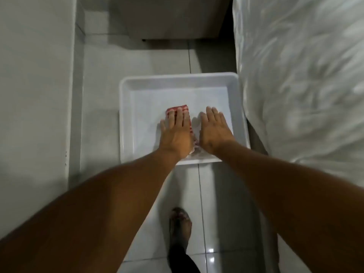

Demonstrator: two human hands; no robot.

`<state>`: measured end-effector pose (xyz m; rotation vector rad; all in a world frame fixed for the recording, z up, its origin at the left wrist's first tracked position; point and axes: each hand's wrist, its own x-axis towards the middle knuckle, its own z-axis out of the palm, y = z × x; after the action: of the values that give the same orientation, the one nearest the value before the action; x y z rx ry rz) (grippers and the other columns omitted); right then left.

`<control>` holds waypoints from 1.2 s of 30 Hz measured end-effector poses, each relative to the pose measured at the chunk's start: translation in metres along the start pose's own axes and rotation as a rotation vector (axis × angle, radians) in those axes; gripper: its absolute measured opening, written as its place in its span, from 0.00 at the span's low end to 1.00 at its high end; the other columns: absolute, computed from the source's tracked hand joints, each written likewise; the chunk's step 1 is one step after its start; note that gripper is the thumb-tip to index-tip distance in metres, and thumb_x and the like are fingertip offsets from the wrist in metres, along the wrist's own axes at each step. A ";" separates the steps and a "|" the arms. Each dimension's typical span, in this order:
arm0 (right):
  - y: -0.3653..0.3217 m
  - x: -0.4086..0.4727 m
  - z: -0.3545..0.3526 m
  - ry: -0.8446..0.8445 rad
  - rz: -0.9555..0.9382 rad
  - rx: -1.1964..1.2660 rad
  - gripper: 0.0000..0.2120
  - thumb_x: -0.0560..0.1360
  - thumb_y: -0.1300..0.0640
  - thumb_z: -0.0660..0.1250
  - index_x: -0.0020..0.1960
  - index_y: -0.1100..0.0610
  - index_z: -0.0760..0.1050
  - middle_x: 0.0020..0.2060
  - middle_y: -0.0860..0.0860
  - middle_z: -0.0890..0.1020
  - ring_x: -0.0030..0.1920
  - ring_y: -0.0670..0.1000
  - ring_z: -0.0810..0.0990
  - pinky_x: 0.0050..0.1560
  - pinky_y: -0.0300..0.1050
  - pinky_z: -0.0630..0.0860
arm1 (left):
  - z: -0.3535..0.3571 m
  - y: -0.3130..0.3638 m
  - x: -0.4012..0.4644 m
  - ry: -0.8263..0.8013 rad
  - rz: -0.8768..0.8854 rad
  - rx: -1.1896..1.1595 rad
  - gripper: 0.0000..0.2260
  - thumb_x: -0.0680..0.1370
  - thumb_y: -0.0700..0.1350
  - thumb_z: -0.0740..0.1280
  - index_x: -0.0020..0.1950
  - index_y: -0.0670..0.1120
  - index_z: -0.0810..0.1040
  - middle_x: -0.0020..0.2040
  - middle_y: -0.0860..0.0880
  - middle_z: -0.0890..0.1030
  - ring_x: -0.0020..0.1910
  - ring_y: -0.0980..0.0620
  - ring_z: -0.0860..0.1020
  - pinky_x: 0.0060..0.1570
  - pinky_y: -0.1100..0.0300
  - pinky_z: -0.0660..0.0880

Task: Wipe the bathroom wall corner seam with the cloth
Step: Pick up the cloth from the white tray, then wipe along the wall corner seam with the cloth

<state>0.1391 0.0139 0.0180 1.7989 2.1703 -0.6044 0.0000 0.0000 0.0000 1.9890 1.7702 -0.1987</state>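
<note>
A red-and-white cloth point(178, 109) lies in a white plastic tray point(177, 79) on the tiled floor. My left hand point(176, 133) rests flat on top of the cloth with the fingers stretched out, covering most of it. My right hand point(213, 130) lies flat just to the right, its fingers apart over the tray bottom and its heel over the cloth's pale near end point(195, 149). Neither hand closes around the cloth. Along the left, the grey wall point(33, 85) meets the floor at a seam point(73, 115).
A white patterned bedcover point(301, 75) hangs along the right, close to the tray. A brown cabinet base point(167, 18) stands at the far end of the floor. My bare foot point(181, 225) stands on the glossy tiles point(222, 213) below the tray.
</note>
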 end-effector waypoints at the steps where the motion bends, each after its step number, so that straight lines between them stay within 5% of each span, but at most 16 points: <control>1: 0.000 0.004 0.005 0.000 -0.007 -0.019 0.34 0.83 0.51 0.57 0.83 0.60 0.47 0.83 0.60 0.46 0.82 0.59 0.40 0.77 0.52 0.35 | 0.004 0.001 0.003 0.022 -0.015 -0.008 0.40 0.79 0.59 0.61 0.79 0.46 0.38 0.81 0.44 0.43 0.79 0.40 0.41 0.76 0.36 0.45; 11: 0.003 0.024 0.020 0.002 0.007 0.079 0.40 0.77 0.50 0.68 0.81 0.60 0.53 0.81 0.61 0.53 0.82 0.60 0.46 0.80 0.52 0.41 | 0.024 -0.002 0.024 0.089 0.007 -0.108 0.34 0.80 0.51 0.62 0.80 0.50 0.45 0.82 0.44 0.44 0.79 0.38 0.40 0.77 0.41 0.45; 20: -0.009 0.013 0.000 0.081 0.063 0.086 0.35 0.79 0.60 0.65 0.82 0.58 0.53 0.82 0.60 0.52 0.82 0.60 0.47 0.79 0.52 0.43 | 0.004 -0.010 0.006 0.116 0.086 -0.154 0.35 0.76 0.37 0.69 0.79 0.49 0.56 0.81 0.45 0.50 0.80 0.42 0.46 0.78 0.47 0.53; 25: -0.047 -0.029 -0.021 0.166 0.061 0.159 0.34 0.80 0.63 0.62 0.82 0.57 0.52 0.83 0.59 0.51 0.82 0.59 0.47 0.80 0.53 0.45 | -0.033 -0.033 -0.077 0.185 0.160 -0.301 0.42 0.69 0.26 0.67 0.79 0.49 0.59 0.81 0.44 0.53 0.80 0.43 0.48 0.77 0.48 0.58; 36: -0.234 -0.173 0.023 0.127 -0.149 0.213 0.29 0.80 0.63 0.60 0.80 0.59 0.60 0.80 0.60 0.60 0.80 0.60 0.56 0.78 0.54 0.55 | 0.005 -0.175 -0.329 0.174 0.121 -0.196 0.40 0.68 0.29 0.68 0.77 0.48 0.61 0.79 0.44 0.58 0.79 0.42 0.51 0.73 0.48 0.65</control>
<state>-0.0560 -0.1819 0.1108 1.8348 2.4219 -0.8028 -0.2205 -0.2881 0.0862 2.0116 1.6920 0.1862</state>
